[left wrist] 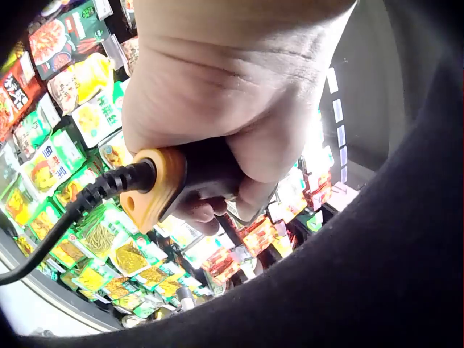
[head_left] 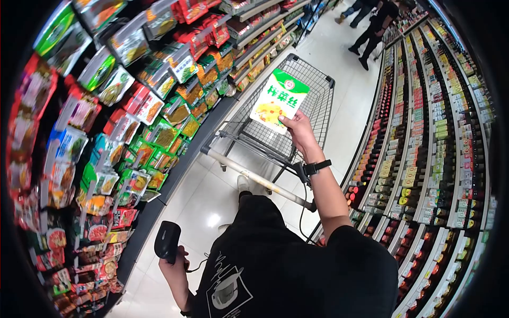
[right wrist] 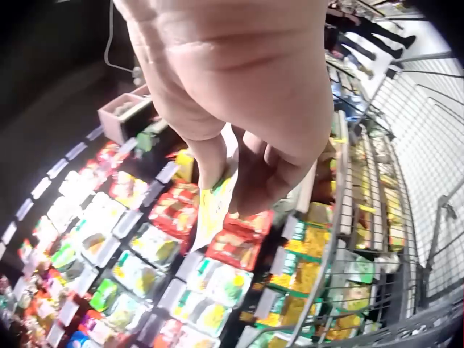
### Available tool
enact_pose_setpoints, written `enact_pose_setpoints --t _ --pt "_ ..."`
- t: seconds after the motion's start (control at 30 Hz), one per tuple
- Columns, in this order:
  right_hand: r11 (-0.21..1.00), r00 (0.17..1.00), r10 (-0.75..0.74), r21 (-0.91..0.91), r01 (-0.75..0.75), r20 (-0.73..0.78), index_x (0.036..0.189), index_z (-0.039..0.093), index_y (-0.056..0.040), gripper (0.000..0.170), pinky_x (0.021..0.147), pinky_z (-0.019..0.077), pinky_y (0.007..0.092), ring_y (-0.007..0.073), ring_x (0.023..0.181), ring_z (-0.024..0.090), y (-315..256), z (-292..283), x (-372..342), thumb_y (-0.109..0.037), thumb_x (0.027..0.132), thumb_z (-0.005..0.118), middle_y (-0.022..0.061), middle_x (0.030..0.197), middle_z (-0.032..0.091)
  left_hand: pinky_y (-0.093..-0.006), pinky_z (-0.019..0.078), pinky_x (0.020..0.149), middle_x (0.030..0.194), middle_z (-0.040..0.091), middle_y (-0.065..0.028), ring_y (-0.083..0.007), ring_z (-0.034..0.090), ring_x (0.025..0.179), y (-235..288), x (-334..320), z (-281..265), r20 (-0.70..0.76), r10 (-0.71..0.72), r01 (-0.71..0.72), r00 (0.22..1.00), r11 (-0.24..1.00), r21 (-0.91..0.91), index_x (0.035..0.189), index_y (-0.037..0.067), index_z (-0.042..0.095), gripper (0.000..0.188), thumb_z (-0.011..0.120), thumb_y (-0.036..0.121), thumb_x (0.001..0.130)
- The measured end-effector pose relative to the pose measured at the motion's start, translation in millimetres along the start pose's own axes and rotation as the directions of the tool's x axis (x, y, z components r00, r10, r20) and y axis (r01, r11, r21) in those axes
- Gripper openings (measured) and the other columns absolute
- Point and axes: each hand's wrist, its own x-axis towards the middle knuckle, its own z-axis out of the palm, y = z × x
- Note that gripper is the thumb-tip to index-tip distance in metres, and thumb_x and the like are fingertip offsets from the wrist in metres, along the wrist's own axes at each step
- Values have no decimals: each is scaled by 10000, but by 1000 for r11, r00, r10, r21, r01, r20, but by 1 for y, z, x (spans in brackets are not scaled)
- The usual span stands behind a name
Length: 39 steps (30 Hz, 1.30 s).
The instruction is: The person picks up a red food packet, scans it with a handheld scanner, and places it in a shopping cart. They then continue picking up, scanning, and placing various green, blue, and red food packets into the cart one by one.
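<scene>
In the head view the right hand pinches the lower edge of a green and white food packet, held above the cart, thumb on its printed face. The right wrist view shows the same packet nearly edge-on between thumb and fingers of the right hand. At the lower left of the head view, the left hand grips a black handheld scanner. Seen from the left wrist, fingers of the left hand curl round its dark handle, which has an orange end and a black coiled cable.
A wire shopping cart stands ahead, its handle bar across the aisle. Shelves of packets line the left; shelves of bottles line the right. People in dark clothes stand farther along the tiled floor.
</scene>
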Motion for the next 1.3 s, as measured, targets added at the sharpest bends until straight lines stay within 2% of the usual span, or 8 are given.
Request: enact_pose_setpoints --t 0.03,0.2,0.27,0.3,0.43,0.53,0.83,1.3 --pt "1000 998 -17 -15 18 56 1368 611 32 445 1042 567 336 189 1136 736 -15 20 -19 14 949 762 143 1265 759 -251 419 484 781 700 -70 -87 568 554 -7 -4 -9 -39 -52 54 998 998 44 1095 -14 696 191 779 115 982" --pt "996 971 -11 -87 32 237 1366 601 24 413 1011 577 331 156 1095 735 -30 99 -91 -28 982 746 115 1254 755 -252 409 477 749 662 -52 -91 558 538 -34 -36 -44 -21 51 -52 998 998 -41 1107 -11 694 215 752 152 979" --pt "997 956 49 -69 -31 290 1363 602 23 385 995 582 329 146 1083 732 -22 129 -119 -49 1006 728 101 1246 751 -252 419 493 755 663 -56 -90 563 549 -43 -51 -58 -55 84 -87 995 994 -64 1121 -14 696 243 759 171 976" --pt "996 943 47 -87 -19 330 1361 590 36 331 1027 582 348 175 1106 735 -13 141 -130 -100 1067 657 117 1263 736 -255 425 512 773 671 -61 -88 559 561 -51 -56 -68 -49 69 -73 996 993 -88 1139 -21 698 271 769 175 966" --pt "988 888 142 -120 -99 437 1380 580 48 348 1031 575 343 171 1136 721 15 187 -170 -142 1092 626 131 1306 714 -248 419 536 804 709 -39 -73 559 604 -77 -82 -100 -113 48 -70 992 978 -196 1147 -13 728 284 823 168 949" --pt "981 857 174 -165 -106 485 1341 627 17 323 988 563 314 125 1084 714 29 220 -200 -184 1089 643 77 1248 740 -244 415 537 802 707 -40 -66 555 607 -103 -105 -125 -143 33 -70 989 963 -261 1138 -14 727 283 828 167 946" --pt "948 759 316 -223 -226 570 1320 643 23 319 984 549 316 147 1099 713 61 300 -270 -166 1065 678 90 1220 746 -242 384 492 780 684 -50 -68 537 561 -154 -158 -166 -318 -41 -79 947 932 -353 1069 -29 718 204 789 109 936" --pt "926 626 377 -283 -249 683 1328 669 8 306 1033 520 341 157 1130 693 81 355 -333 -127 1054 686 85 1273 737 -237 337 480 766 677 -38 -46 497 535 -192 -195 -194 -433 -15 -190 901 885 -425 1037 -25 720 177 797 98 935"
